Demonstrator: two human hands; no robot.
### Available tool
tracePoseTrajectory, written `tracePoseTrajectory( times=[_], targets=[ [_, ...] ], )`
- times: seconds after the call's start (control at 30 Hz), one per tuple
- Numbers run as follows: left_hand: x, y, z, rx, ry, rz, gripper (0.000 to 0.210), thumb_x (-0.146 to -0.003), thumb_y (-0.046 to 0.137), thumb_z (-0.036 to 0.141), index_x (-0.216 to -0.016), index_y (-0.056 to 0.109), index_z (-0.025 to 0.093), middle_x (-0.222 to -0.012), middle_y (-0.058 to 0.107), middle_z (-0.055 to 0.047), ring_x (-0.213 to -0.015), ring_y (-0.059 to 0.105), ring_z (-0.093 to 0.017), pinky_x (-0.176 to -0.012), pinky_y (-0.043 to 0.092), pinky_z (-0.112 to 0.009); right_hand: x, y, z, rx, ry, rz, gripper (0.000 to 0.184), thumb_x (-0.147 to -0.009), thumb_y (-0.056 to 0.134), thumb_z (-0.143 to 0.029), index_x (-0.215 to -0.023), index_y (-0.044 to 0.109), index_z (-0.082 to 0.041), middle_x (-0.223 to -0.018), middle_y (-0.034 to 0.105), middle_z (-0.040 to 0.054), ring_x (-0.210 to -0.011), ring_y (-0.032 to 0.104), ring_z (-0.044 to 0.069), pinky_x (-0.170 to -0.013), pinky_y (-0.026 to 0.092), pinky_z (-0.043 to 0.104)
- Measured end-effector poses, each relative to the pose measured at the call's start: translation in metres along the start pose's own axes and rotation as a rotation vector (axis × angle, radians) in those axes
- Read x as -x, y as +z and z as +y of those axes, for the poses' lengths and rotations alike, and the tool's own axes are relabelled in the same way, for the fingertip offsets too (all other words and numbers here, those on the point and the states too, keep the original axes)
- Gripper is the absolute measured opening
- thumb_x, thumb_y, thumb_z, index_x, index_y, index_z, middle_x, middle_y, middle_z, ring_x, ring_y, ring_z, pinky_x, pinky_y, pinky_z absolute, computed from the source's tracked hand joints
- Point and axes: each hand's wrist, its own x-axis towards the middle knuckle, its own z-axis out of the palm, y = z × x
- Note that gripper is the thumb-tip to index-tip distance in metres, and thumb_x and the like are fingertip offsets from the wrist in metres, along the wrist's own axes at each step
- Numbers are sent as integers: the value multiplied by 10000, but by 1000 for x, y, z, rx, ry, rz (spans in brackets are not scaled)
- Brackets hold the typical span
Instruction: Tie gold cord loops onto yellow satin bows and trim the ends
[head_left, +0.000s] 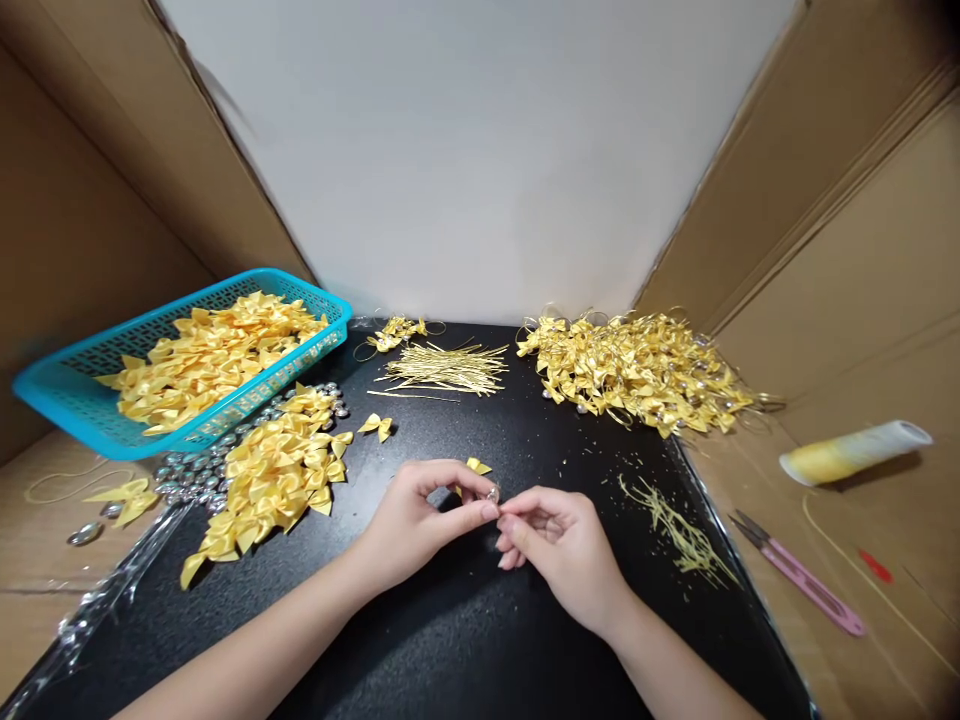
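Silvery bead (493, 494), tiny & mostly covered, sits btwn thumb & index finger of the L hand (431, 515), pinched tight over the middle of the black tabletop (420, 650). R hand (562, 545) meets it just to the right, thumb & fingertips drawn narrow at the L thumb tip; can't tell what, if anything, is btwn them. A yellow bow (478, 466) shows only partly behind the L hand, rest hidden; can't tell if it's attached to the bead or lying on the table. Another loose bow (377, 427) lies whole, a bit farther back. On the left, a bow heap (281, 465) covers part of a spread of silvery beads (184, 475), so no count poss. Behind these, a blue basket (67, 392) w/ more bows (221, 360), the lower layers out of sight. Gold ties (446, 368) lie crosswise at back ctr, near a small clump (400, 332) of bows w/ looped ties. Back R, a big pile (637, 370) of the same, too tangled to separate. Offcuts (682, 535), thin & yellowish, are scattered R of the R hand. Beyond the table edge: pink-handled snips (829, 605), a pale yellow-white tube (855, 452), & a small red bit (875, 566), too small to ID. Both forearms are cut off at the bottom edge.
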Motion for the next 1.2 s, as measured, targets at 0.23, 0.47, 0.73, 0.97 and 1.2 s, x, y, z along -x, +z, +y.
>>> tracePoseTrajectory(
  times=[0.23,0.47,0.73,0.97,1.2],
  targets=[
    [3,0,-1,-58,147,29,82,-745,755,236,-763,724,162,-695,719,-27,-627,632,-141,-637,483,-248,-1,-2,5,52,10,-41,217,-757,709,-350,-768,686,-134,-574,646,0,-472,617,94,-494,529,201],
    [5,-1,-4,-76,138,41,102,-734,770,246,-767,727,159,-693,717,-29,-624,643,-142,-640,488,-250,-1,-3,7,71,-7,-54,186,-770,692,-325,-772,686,-139,-571,642,-3,-461,607,89,-483,510,194],
    [2,0,0,150,-117,-23,104,-682,787,231,-733,737,156,-681,710,-26,-637,589,-130,-637,467,-241,-1,2,8,20,28,-41,202,-755,719,-329,-752,644,-141,-572,646,-12,-469,615,85,-492,527,190],
    [2,2,-10,340,-244,-101,136,-651,811,269,-738,764,176,-637,691,-15,-582,510,-103,-588,422,-224,-1,7,11,-178,39,-15,332,-723,775,-350,-863,517,-194,-588,662,-57,-494,647,88,-496,541,176],
    [6,6,-12,266,-42,-57,101,-774,728,272,-831,791,218,-813,729,-67,-775,634,-179,-710,470,-288,-2,6,15,-179,-35,1,294,-743,759,-359,-900,571,-197,-603,673,-45,-501,659,96,-506,541,182]
  ],
)
